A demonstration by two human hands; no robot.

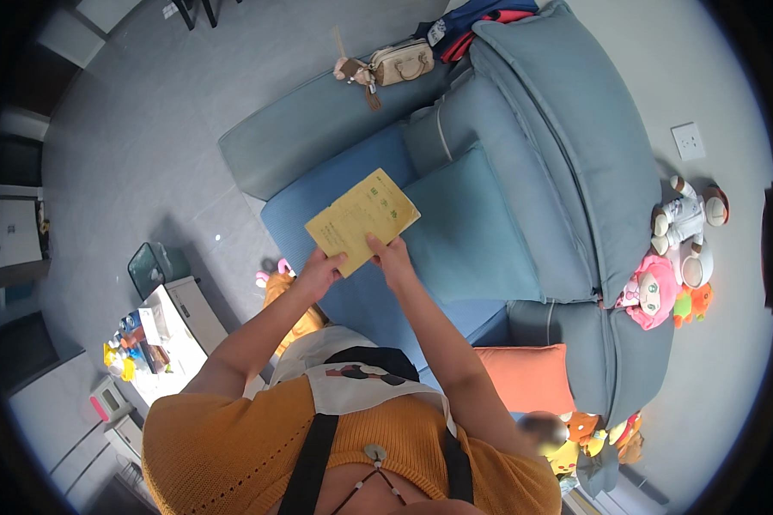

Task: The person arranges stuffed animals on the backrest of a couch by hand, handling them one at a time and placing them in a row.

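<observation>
Both hands hold a thin yellow paper-covered booklet (362, 222) by its near edge, tilted over the blue sofa seat. It bears writing on the face turned up, and one corner looks worn. My left hand (323, 273) grips the near left corner, thumb on top. With its thumb also on the cover, my right hand (390, 254) grips the booklet further right along the same edge. The fingers beneath are mostly hidden. Beyond the booklet lies a teal cushion (473, 225), leaning on the sofa back.
A beige handbag (402, 62) rests on the sofa arm (283, 138). An orange cushion (527, 378) and several plush toys (650, 293) are at the right. To the left stand a green bin (149, 267) and a white table (183, 360) with small items.
</observation>
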